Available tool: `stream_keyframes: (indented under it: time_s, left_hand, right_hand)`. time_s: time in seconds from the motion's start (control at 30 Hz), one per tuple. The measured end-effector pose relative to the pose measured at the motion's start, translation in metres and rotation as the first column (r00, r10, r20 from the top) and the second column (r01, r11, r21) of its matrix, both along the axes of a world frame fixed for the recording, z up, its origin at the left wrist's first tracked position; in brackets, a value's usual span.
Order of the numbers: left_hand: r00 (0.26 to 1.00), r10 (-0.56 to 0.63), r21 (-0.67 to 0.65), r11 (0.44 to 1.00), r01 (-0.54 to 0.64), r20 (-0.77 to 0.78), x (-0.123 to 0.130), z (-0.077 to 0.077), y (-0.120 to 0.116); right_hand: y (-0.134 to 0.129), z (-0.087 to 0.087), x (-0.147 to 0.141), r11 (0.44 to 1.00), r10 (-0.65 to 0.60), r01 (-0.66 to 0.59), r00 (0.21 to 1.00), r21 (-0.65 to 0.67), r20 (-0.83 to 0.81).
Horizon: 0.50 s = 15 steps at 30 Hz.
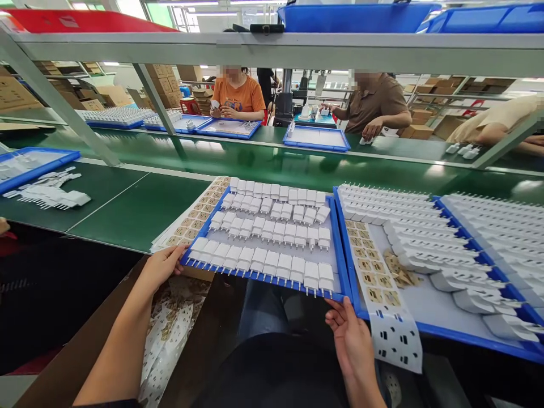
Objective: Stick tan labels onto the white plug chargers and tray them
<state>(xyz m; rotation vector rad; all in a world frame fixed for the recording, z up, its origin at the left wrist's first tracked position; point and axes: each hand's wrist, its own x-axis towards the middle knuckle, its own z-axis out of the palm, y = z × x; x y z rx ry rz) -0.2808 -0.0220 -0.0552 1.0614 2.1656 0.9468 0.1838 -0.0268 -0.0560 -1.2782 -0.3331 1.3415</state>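
Note:
A blue-rimmed tray sits in front of me, its near edge sticking out past the table. Rows of white plug chargers with metal pins lie in it. My left hand grips the tray's near left corner, thumb on top. At the near right corner, my right hand holds the rim from below with its fingers curled. Under the tray's left side lie sheets of tan labels. Right beside it stands a second blue tray with more chargers and a partly used label sheet.
A third charger tray is at far right. Loose white chargers lie at left near another blue tray. Beyond the green conveyor, several people work. A metal shelf frame crosses above. A box of label scraps stands below left.

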Motion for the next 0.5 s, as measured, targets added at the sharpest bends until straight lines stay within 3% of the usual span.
stream_keyframes:
  time_s: [0.17, 0.27, 0.4, 0.5]
  left_hand:
    - [0.992, -0.101, -0.047, 0.993, 0.104, 0.070, -0.002, 0.011, 0.019]
    - [0.993, -0.104, -0.066, 0.992, 0.107, 0.048, -0.003, 0.017, 0.027]
    - [0.988, -0.154, -0.034, 0.987, 0.154, -0.010, -0.003, 0.025, 0.031]
    - [0.979, -0.198, -0.006, 0.980, 0.199, 0.041, -0.004, 0.029, 0.029]
  right_hand:
    - [-0.002, 0.003, -0.003, 1.000, -0.020, 0.020, 1.000, 0.010, 0.005]
    - [-0.007, 0.001, -0.003, 1.000, -0.007, 0.006, 1.000, 0.019, 0.028]
    - [-0.014, -0.005, 0.002, 1.000, 0.019, -0.018, 0.999, -0.021, 0.041]
    - [-0.017, -0.005, 0.008, 0.997, 0.025, -0.023, 0.999, -0.067, 0.026]
